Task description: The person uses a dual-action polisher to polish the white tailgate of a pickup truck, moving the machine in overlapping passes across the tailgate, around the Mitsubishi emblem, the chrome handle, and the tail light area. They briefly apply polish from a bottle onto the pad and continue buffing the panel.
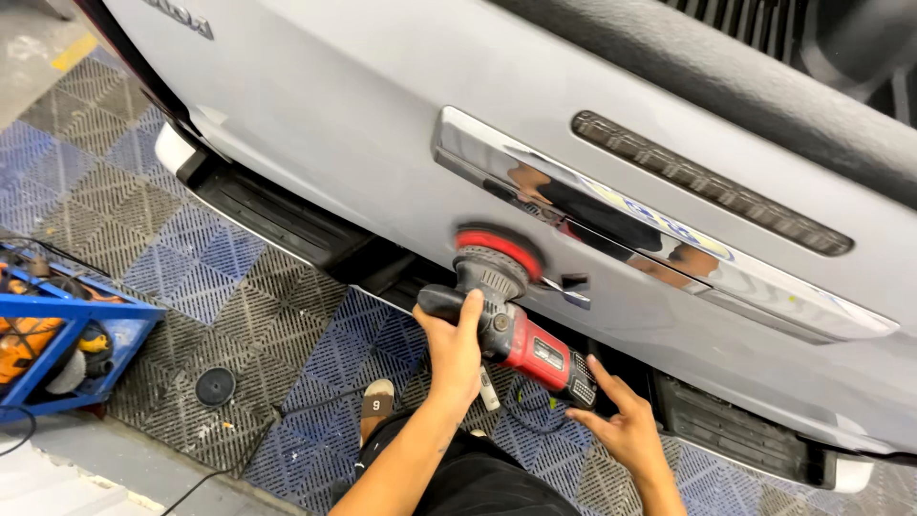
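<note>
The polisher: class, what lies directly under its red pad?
The red pad presses flat on the grey tailgate, just below the chrome handle. The paint beneath the pad is covered, so its state cannot be seen. The left hand grips the polisher.

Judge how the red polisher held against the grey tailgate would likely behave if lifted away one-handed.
The red polisher looks long and motor-heavy, so probably nose-heavy at its pad. The left hand holds the head while the right hand steadies the tail, suggesting two-handed balance.

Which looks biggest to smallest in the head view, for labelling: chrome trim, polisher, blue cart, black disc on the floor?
1. Chrome trim
2. Polisher and blue cart: look alike; the cart is cut off, unsure
3. Black disc
</note>
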